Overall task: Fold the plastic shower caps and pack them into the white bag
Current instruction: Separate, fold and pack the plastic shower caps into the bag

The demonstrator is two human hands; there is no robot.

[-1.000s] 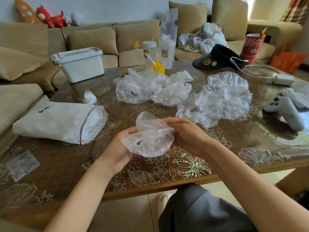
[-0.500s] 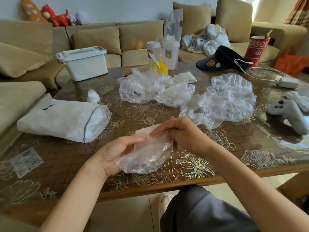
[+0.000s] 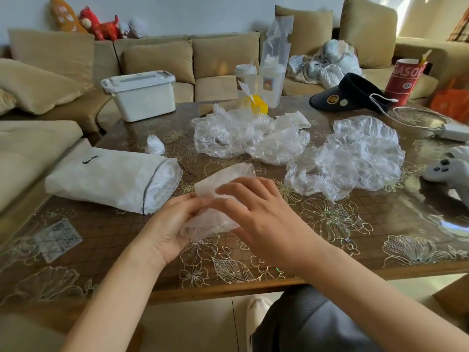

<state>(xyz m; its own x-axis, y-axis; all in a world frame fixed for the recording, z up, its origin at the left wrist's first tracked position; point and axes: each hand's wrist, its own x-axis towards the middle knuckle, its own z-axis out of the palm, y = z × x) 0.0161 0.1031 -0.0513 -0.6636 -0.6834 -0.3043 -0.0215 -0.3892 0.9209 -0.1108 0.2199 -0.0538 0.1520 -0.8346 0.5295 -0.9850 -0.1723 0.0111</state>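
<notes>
Photographer: Curled round the left side of a clear shower cap [image 3: 223,175], the left hand [image 3: 172,224] cradles it from below, thumb on top. The right hand [image 3: 258,214] lies palm-down across the cap, fingers stretched out and nearly straight, pressing the plastic. Its thumb is hidden.

Editor: Where does the cap sit against the white bag?

Photographer: Just right of the open mouth of the white bag [image 3: 101,179] and slightly nearer the person, low over the table [image 3: 380,250]. Whether it touches the tabletop I cannot tell. The cap is flattened into a narrow, layered strip, one end poking out beyond the right hand's fingertips.

Editor: And the bag itself?

Photographer: It lies on its side on the table, mouth facing right, a dark drawstring hem ringing the opening. Crumpled clear plastic shows inside.

Editor: What surrounds it?

Photographer: Two heaps of loose caps lie right of the bag and farther from the person: the nearer heap [image 3: 248,141] beyond the bag's mouth, the second heap [image 3: 360,158] farther right again. A small wad of plastic [image 3: 154,146] sits just behind the bag. A white lidded box [image 3: 142,97] stands farther behind the bag. Well to the bag's right are a grey game controller [image 3: 446,174], a black visor [image 3: 350,94] and a red cup [image 3: 403,80].
</notes>
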